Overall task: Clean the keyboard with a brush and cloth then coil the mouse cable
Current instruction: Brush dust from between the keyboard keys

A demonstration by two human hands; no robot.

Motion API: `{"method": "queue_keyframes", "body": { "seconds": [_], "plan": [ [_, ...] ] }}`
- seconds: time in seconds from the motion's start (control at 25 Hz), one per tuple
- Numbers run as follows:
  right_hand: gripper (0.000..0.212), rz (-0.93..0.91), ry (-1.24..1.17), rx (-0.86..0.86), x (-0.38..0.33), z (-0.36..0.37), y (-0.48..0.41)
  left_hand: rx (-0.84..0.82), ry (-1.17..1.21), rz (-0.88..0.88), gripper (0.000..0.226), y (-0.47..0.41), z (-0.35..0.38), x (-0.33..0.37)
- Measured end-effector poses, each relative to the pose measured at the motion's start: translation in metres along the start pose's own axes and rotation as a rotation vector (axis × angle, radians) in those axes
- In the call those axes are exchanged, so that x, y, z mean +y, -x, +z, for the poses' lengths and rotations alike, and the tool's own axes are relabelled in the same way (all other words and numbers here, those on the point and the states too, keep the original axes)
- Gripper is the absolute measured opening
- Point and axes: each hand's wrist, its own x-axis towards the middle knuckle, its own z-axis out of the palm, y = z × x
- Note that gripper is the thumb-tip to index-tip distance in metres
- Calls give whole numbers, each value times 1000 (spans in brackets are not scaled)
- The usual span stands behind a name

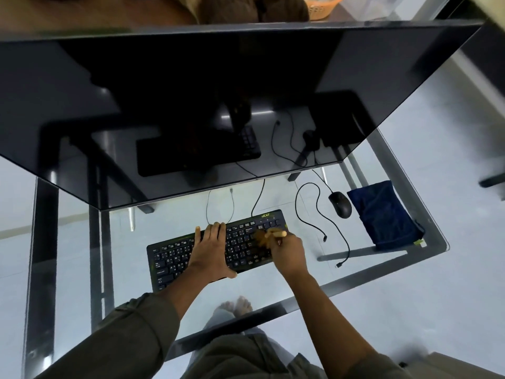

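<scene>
The monitor (191, 105) overhangs the table (73, 242) just behind the keyboard (169, 255), blocking approach from the far side. Loose cables (318, 203) lie between keyboard and mouse (340, 205). Left of the keyboard the tabletop offers free passage.

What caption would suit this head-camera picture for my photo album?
Left hand steadies the black keyboard while the right hand sweeps a wooden-handled brush over its keys.

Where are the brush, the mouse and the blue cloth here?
brush (278, 234), head view: on its pale handle, above the keys.
mouse (340, 205), head view: middle of its black back.
cloth (382, 214), head view: middle of the folded blue fabric.
</scene>
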Motion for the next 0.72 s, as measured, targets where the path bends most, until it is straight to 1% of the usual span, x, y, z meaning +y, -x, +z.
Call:
{"method": "queue_keyframes", "body": {
  "seconds": [0.04,0.12,0.16,0.24,0.32,0.4,0.48,0.52,0.6,0.68,0.72],
  "plan": [
    [16,-29,26,-39,-3,0,0,-14,-2,-1,143,0,-1,0],
    [13,-90,70,-192,-6,1,6,-29,-7,-9,142,1,-4,3],
    [13,-81,48,-209,-7,-1,8,-33,-8,-16,141,-1,-8,5],
    [15,-44,-48,-133,-3,-12,6,-67,19,-32,135,-5,-18,8],
    [16,-57,-83,-51,0,-29,3,-77,66,-39,127,-11,-30,14],
    [12,-111,-46,20,5,-52,3,-12,142,-20,116,-18,-42,29],
    [9,-132,43,126,11,-82,-2,111,255,16,99,-26,-53,54],
    [13,-104,84,169,19,-100,-7,159,321,37,91,-30,-59,69],
    [17,5,106,242,43,-139,-22,189,458,75,81,-40,-67,105],
    [13,110,156,271,74,-166,-37,190,616,98,81,-54,-70,141],
    [12,163,179,258,92,-176,-44,198,684,96,81,-63,-72,161]
  ]
}}
